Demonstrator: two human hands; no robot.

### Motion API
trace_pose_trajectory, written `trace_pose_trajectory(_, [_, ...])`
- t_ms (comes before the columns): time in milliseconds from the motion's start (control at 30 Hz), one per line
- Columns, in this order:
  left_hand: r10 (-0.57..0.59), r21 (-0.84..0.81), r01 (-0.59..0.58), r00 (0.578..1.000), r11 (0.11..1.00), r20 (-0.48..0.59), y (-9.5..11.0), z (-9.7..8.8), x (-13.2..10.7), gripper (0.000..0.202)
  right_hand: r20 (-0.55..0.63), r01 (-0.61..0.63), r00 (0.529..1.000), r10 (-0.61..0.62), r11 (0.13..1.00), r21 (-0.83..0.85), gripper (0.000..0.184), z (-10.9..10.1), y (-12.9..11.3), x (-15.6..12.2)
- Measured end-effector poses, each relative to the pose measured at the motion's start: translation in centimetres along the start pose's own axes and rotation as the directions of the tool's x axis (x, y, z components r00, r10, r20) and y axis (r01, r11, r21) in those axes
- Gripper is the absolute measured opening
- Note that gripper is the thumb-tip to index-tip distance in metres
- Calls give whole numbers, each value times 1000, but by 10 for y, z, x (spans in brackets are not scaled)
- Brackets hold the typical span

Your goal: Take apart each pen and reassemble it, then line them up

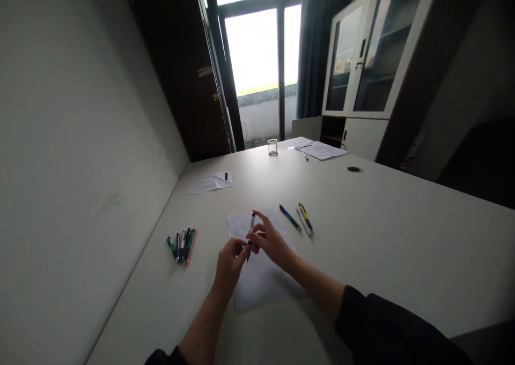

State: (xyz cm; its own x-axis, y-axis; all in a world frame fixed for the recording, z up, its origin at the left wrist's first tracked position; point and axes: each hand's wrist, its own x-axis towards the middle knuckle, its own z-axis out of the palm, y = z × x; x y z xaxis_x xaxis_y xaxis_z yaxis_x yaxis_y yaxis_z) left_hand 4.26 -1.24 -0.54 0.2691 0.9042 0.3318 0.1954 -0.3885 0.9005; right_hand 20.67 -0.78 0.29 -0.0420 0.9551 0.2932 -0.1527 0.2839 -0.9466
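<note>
Both my hands hold one dark pen (pixel 251 224) upright over a written sheet of paper (pixel 257 279) on the white table (pixel 382 231). My left hand (pixel 230 260) pinches the pen's lower end. My right hand (pixel 270 240) is closed round its middle, with a finger near the top. A bunch of several pens (pixel 183 244) lies to the left of the sheet. To the right lie a blue pen (pixel 290 217), a white pen and a yellow-and-black pen (pixel 306 218).
A small paper with a dark object (pixel 210 182) lies further back on the left. A glass (pixel 272 147) and more papers with a pen (pixel 317 150) sit at the far edge. A cable hole (pixel 354 169) is in the tabletop. A wall runs along the left; a cabinet stands behind.
</note>
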Motion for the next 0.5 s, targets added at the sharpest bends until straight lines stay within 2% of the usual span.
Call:
trace_pose_trajectory(67, [21, 29, -21, 1000, 999, -3, 1, -2, 1, 21, -23, 3, 1000, -3, 1000, 2, 72, -3, -3, 1])
trace_pose_trajectory(200, [36, 118, -24, 995, 993, -98, 1, -11, 3, 27, -115, 37, 992, -42, 998, -41, 71, -17, -10, 5])
trace_pose_trajectory(367, [-35, 87, 48, 989, 995, -147, -5, -19, 4, 33, -216, 71, 973, -82, 996, -57, 76, -43, -16, 11])
trace_pose_trajectory(500, [-55, 76, 67, 987, 995, -154, -6, -20, 3, 34, -238, 100, 965, -113, 993, -63, 73, -58, -21, 15])
